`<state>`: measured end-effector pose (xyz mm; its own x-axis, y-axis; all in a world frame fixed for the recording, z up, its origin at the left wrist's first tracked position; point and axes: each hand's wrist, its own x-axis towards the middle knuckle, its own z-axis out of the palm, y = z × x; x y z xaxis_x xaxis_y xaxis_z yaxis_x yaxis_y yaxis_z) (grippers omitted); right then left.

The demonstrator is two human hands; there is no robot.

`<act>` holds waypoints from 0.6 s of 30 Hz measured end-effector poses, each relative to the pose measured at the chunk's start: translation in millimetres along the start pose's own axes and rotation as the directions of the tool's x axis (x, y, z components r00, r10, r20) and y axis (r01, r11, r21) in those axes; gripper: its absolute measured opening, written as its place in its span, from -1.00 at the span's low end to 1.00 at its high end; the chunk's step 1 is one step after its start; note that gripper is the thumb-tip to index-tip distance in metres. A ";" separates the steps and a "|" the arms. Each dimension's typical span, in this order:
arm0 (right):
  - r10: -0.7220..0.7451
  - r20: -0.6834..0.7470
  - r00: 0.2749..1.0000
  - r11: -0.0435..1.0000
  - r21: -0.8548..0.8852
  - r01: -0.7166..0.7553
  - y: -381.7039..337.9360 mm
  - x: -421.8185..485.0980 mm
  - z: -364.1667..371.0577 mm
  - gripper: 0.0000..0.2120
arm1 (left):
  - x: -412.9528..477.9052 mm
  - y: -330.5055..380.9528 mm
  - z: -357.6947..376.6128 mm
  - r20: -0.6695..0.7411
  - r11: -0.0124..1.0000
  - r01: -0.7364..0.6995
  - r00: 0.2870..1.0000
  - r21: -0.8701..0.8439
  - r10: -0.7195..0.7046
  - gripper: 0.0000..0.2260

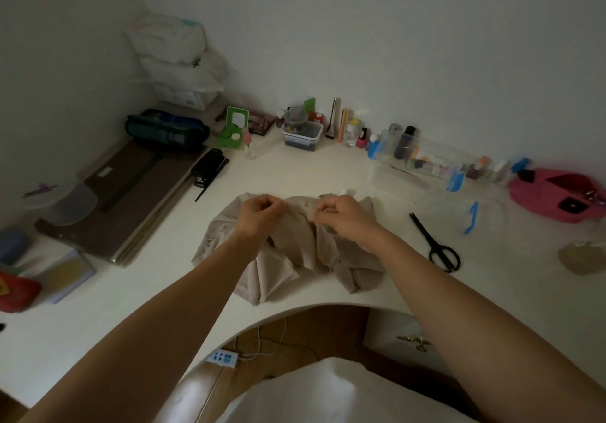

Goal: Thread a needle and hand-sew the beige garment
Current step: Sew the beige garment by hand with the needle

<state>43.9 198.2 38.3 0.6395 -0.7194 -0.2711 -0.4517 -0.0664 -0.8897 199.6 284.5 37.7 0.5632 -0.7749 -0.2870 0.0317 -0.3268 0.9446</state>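
Observation:
The beige garment (288,258) lies crumpled on the white table (137,294) in front of me. My left hand (259,211) hovers over its upper left part, fingers curled with the tips pinched together. My right hand (341,214) is over the upper right part, fingers likewise curled and pinched. What each hand pinches is too fine and blurred to make out; no needle or thread shows plainly. A small white object (346,192) peeks out just beyond my right hand.
Black scissors (436,242) lie to the right of the garment. A clear plastic box (416,166) and several small bottles line the back wall. A black stapler (210,166) and a dark board (131,199) sit at the left. A pink case (554,193) is far right.

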 end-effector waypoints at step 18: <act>0.122 -0.288 0.950 0.964 0.261 -0.045 -4.7 5.9 -15.6 -0.76 | -3.7 12.0 20.5 0.080 0.991 0.083 0.994 -0.104 -0.075 -0.90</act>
<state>40.1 183.5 46.6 0.3727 -0.8907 -0.2602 -0.3017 0.1489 -0.9417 181.0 272.4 46.8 0.4910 -0.7893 -0.3686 0.1638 -0.3319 0.9290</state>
